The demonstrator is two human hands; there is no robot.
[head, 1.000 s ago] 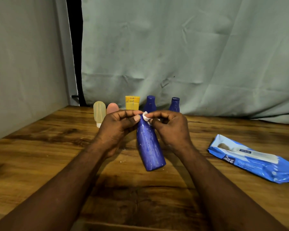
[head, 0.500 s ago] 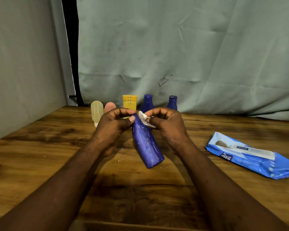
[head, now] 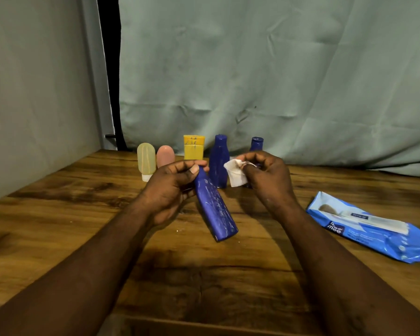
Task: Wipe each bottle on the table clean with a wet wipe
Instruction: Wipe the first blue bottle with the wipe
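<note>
Pale green cloth (head: 277, 69) hangs creased behind a wooden tabletop (head: 58, 226), with a plain wall (head: 34, 93) on the left and a dark gap between the two. Along the far edge of the tabletop five bottles stand in a row: a pale yellow bottle (head: 146, 158) on a white cap, a pink bottle (head: 165, 155) just beside it, a yellow bottle (head: 193, 147), a tall blue bottle (head: 218, 161) and a small blue bottle (head: 256, 143), the last partly hidden behind the right hand.

The left hand (head: 170, 187) grips a streaked blue bottle (head: 216, 212) by its narrow top end, with fingers and thumb curled round the neck. This bottle is tilted, its top toward the row and its base toward the person and to the right. Whether the base touches the wood cannot be told. Pale streaks and specks cover its side.

The right hand (head: 269, 175) pinches a crumpled white wet wipe (head: 235, 174) between thumb and fingers. The wipe hangs just to the right of the gripped bottle's neck, apart from it, and in front of the tall blue bottle.

Off to the right, well apart from both hands, a blue pack of wipes (head: 374, 229) lies flat on the tabletop, with a white flap along its upper face.
</note>
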